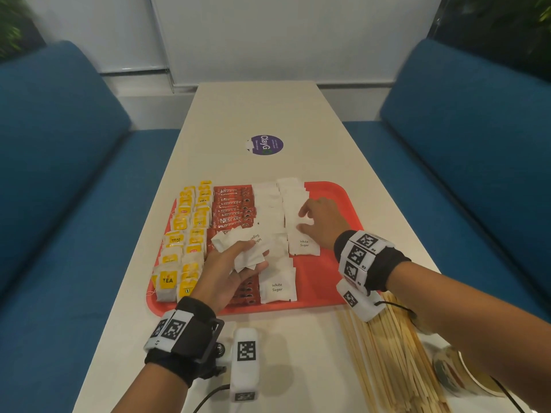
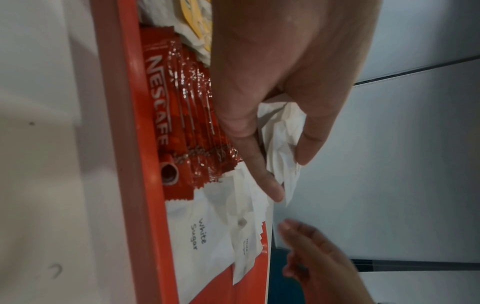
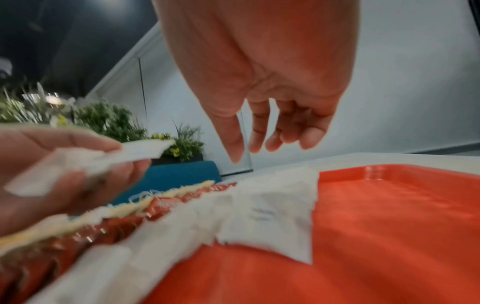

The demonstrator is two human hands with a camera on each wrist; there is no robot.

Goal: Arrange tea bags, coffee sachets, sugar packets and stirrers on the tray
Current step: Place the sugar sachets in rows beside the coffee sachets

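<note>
Red tray point(image 1: 334, 201) mostly filled: tea bags point(image 1: 185, 234) left, coffee sachets point(image 1: 235, 210), two sugar rows

My left hand point(image 1: 229, 266) grasps spare sugar packets point(image 1: 247, 248); right hand point(image 1: 322, 222), released, hovers over the sugar; stirrers point(image 1: 390, 347) wait near right, off-tray

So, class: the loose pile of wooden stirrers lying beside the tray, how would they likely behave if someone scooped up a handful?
The wooden stirrers look thin and flat, so probably light and fairly stiff, though perhaps snappable. Lying loose and criss-crossed on the table, they would likely fan out or slip from a loose grip. Being flat, they should slide rather than roll.
</note>
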